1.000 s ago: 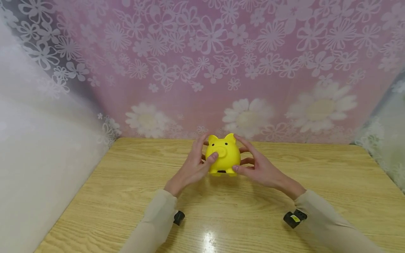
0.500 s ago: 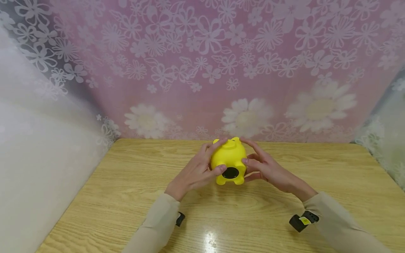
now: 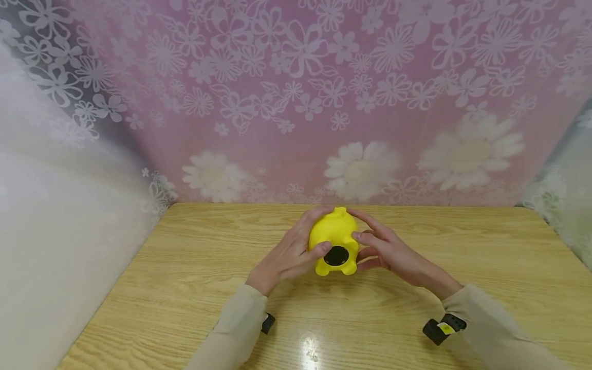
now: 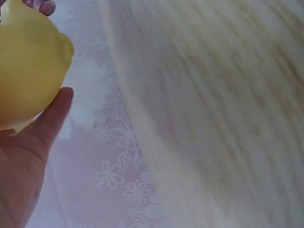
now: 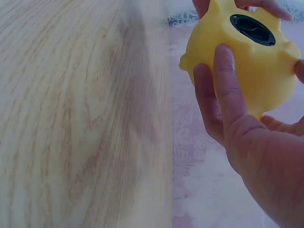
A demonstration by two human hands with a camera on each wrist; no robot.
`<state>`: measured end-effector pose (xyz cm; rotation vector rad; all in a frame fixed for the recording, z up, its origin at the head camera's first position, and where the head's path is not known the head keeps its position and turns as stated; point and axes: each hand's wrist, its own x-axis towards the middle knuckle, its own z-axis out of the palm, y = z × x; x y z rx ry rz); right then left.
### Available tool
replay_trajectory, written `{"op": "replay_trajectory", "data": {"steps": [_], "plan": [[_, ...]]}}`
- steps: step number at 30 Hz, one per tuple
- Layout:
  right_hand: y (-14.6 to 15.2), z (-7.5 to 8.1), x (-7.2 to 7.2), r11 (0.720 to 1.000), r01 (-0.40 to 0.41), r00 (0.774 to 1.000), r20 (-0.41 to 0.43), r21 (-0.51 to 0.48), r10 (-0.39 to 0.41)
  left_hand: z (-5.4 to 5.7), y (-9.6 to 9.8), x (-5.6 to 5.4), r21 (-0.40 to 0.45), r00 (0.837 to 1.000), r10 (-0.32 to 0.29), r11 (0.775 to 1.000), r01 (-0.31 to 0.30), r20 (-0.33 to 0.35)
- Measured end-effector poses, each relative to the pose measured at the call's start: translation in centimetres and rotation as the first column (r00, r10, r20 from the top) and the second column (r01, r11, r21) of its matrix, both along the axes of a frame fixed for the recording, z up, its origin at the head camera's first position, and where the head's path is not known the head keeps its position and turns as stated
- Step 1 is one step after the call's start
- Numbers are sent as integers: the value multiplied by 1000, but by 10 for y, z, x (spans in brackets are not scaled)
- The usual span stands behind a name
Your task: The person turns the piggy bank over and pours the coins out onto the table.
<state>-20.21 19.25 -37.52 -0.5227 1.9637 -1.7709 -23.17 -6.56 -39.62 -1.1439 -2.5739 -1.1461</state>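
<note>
A yellow piggy bank [image 3: 334, 228] is held between both hands over the table, tipped back so its underside faces the head camera. Its round black stopper [image 5: 252, 29] shows between the stubby feet. My left hand [image 3: 292, 252] grips its left side, thumb close by the stopper and fingers over the top. On the other side my right hand [image 3: 393, 252] holds it with thumb and fingertips spread along the body. The left wrist view catches only part of the piggy bank [image 4: 31, 66], with the left hand [image 4: 23, 166] beneath it. The pig's face is hidden from the head view.
The wooden table [image 3: 185, 288] runs back to a pink flowered cloth [image 3: 277, 128]. A pale cloth [image 3: 69, 231] hangs along the left side. A black wrist camera [image 3: 439, 330] sits at the right sleeve, and another [image 3: 267, 323] at the left.
The piggy bank has been tipped back: its face has turned up and away, and the black stopper underneath has come into view. Both hands have shifted slightly right with it.
</note>
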Motion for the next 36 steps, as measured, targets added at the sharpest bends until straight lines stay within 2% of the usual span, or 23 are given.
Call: {"op": "replay_trajectory", "data": {"steps": [4,6,7,9,12,14,17,22,25,28,33,36], "plan": [[-2,-1,0,999,23,998,-57,42,-20,-1,0,1,48,1000,10,999,-10,-5],[-3,-2,0,995,64,987,-150,79,-52,-1,0,1,77,1000,21,997,-20,-11],[-4,-3,0,991,94,975,-213,96,-72,-1,1,1,92,1000,25,995,-24,-8],[-5,-5,1,978,167,931,-346,122,-116,-2,2,0,122,999,34,992,-35,5],[-7,-8,2,956,268,840,-515,120,-171,-3,4,-1,143,997,48,988,-57,64],[-8,-9,3,953,288,798,-573,89,-187,-4,5,-1,144,991,67,986,-84,119],[-12,-11,6,956,290,749,-631,37,-203,-4,3,-1,146,975,72,984,-104,209],[-19,-15,10,952,305,659,-720,-11,-219,-6,2,-3,177,952,-21,983,-36,306],[-21,-17,13,945,326,615,-754,-27,-233,-6,4,-4,196,938,-66,981,-2,340],[-24,-18,16,933,355,580,-770,-56,-267,-6,6,-4,191,932,-69,982,0,355],[-32,-18,18,919,368,520,-788,-142,-330,-6,8,-5,166,946,-11,985,-46,325],[-34,-18,21,919,373,503,-804,-130,-318,-7,8,-6,156,954,30,985,-80,300]]}}
